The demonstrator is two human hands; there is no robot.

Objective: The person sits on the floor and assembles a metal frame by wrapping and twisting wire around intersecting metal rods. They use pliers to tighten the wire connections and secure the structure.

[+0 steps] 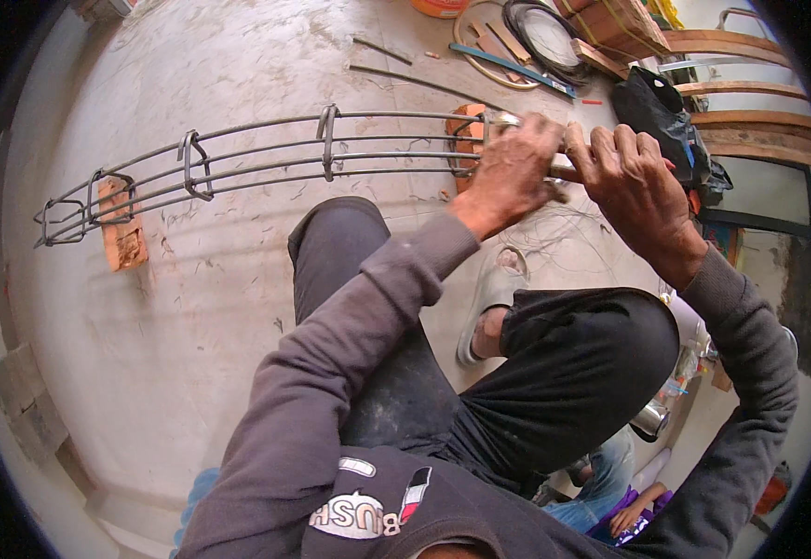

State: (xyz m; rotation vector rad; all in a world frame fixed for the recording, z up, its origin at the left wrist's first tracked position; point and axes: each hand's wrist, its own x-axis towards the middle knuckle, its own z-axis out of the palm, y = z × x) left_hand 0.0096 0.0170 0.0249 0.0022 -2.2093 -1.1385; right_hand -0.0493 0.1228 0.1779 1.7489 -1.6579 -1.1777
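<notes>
A long rebar cage (266, 160) of thin steel bars, with several bent stirrups (328, 142) around them, stretches across the upper left and middle. It rests on an orange brick (124, 224) near its left end and another brick (469, 135) near its right end. My left hand (515, 168), slightly blurred, closes around the cage's right end, its fingers hiding the bars there. Just right of it my right hand (631, 182) is closed, knuckles up. A short metallic piece (564, 168) shows between the hands; what my right fingers wrap is mostly hidden.
Loose steel rods (415, 84) lie beyond the cage. A wire coil (545, 42), a blue strip (513, 68), a black bag (657, 116) and timber (736, 121) crowd the upper right. Another person's hand (627, 517) and jeans show at lower right.
</notes>
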